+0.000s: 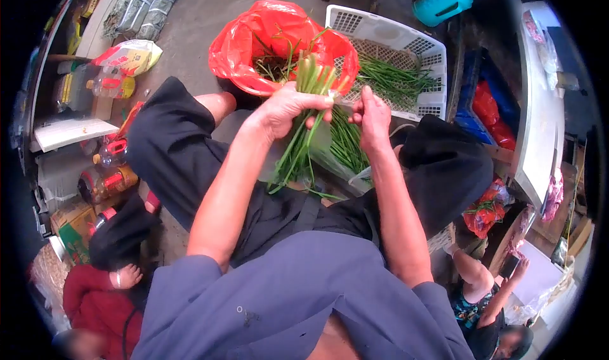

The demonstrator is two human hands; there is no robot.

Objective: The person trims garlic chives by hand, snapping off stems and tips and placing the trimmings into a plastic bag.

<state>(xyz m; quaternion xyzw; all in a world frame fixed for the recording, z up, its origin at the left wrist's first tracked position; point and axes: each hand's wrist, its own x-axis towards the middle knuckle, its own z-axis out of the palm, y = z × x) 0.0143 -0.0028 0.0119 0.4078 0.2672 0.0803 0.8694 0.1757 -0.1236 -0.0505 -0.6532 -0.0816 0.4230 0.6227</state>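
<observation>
Between left thumb [313, 101] and fingers [327, 115], green stalks [296, 149]

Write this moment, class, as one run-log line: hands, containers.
left hand: gripping green stalks | right hand: beside them, fingers curled | red bag: open, plant matter inside | white crate: more stalks inside

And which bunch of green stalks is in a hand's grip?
The bunch in the left hand, pale ends outward; other stalks lie in the white crate and between the legs.
</observation>
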